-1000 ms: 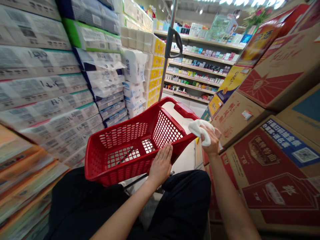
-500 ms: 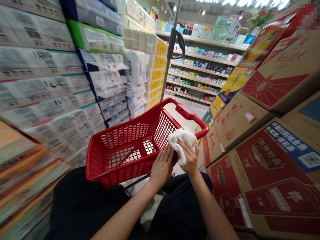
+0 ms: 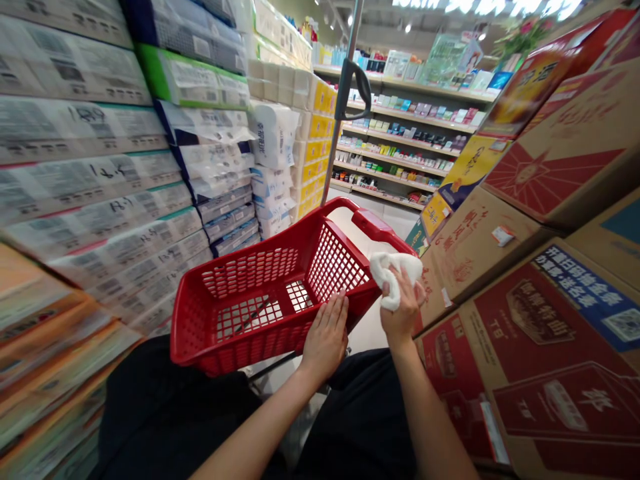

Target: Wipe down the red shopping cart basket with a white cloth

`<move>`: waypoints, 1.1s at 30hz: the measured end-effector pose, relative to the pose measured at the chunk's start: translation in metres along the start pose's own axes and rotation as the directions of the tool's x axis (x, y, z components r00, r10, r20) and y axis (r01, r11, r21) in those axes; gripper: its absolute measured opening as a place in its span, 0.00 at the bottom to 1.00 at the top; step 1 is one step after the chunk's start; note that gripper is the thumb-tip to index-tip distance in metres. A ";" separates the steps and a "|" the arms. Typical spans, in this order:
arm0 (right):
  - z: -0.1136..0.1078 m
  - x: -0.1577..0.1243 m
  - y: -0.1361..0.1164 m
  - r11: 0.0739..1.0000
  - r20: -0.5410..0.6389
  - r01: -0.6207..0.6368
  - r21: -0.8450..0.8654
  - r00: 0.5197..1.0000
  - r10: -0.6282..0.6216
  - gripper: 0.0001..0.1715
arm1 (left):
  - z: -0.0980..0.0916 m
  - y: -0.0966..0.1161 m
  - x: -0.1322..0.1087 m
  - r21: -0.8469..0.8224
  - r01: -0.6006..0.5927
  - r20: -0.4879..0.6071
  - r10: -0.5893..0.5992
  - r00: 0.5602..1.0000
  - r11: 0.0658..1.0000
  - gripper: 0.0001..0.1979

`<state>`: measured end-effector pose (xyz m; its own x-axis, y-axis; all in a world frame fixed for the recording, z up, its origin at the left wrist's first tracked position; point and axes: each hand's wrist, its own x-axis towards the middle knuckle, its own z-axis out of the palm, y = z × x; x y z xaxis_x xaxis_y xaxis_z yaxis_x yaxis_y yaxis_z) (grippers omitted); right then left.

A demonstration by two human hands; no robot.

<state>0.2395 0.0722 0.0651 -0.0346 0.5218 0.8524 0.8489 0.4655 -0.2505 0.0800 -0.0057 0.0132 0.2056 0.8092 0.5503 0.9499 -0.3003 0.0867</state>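
A red plastic shopping basket [image 3: 240, 320] with a latticed wall rests tilted on my lap, its handle end pointing away. My left hand [image 3: 326, 337] lies flat against the basket's near side wall, fingers stretched out together. My right hand [image 3: 401, 308] is closed on a crumpled white cloth [image 3: 393, 272] and presses it against the basket's right rim near the red handle [image 3: 374, 225]. The basket holds nothing that I can see.
Stacked packs of tissue paper [image 3: 100, 167] wall in the left side. Cardboard boxes [image 3: 550, 280] with red print pile up on the right. A grey pole with a black grip [image 3: 353, 90] rises behind the basket. Store shelves [image 3: 400, 147] stand beyond.
My right hand swung the cloth from the right rim toward the left hand, then back out to the right rim. The left hand stayed pressed on the basket wall.
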 end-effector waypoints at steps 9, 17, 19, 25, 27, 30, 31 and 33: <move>-0.016 0.004 0.022 0.929 0.289 0.343 0.140 0.883 -0.370 0.19 | -0.003 -0.006 -0.001 0.002 -0.037 -0.010 0.037 0.999 0.999 0.36; -0.015 0.047 0.059 1.000 0.044 0.005 -0.006 0.999 -0.005 0.20 | -0.002 -0.001 0.001 -0.034 -0.005 -0.029 0.004 1.000 0.999 0.36; -0.006 0.028 0.029 0.999 -0.001 -0.040 -0.008 0.999 0.040 0.21 | -0.002 -0.001 0.001 -0.045 -0.007 -0.042 0.005 0.999 0.999 0.34; 0.001 -0.030 -0.031 0.986 0.136 0.124 0.110 0.981 -0.138 0.21 | -0.010 -0.007 0.000 -0.073 -0.043 -0.009 0.043 0.999 0.996 0.31; -0.006 -0.027 -0.016 0.962 0.209 0.237 0.132 0.943 -0.261 0.22 | -0.011 -0.008 0.001 -0.076 -0.049 -0.008 0.048 0.999 0.996 0.32; -0.018 0.001 0.032 0.949 0.233 0.303 0.088 0.920 -0.315 0.20 | -0.011 -0.007 0.001 -0.077 -0.047 -0.018 0.046 0.999 0.996 0.33; -0.021 0.014 0.050 0.963 0.204 0.267 0.047 0.941 -0.271 0.19 | -0.010 -0.006 0.001 -0.079 -0.045 -0.021 0.044 0.999 0.996 0.33; -0.025 0.039 0.077 0.985 0.159 0.172 -0.020 0.973 -0.167 0.20 | -0.009 -0.005 0.001 -0.087 -0.040 -0.020 0.038 0.999 0.995 0.34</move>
<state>0.3171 0.1104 0.0903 -0.2594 0.5437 0.7982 0.8408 0.5338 -0.0904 0.0733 -0.0073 0.0208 0.2372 0.7870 0.5696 0.9168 -0.3752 0.1365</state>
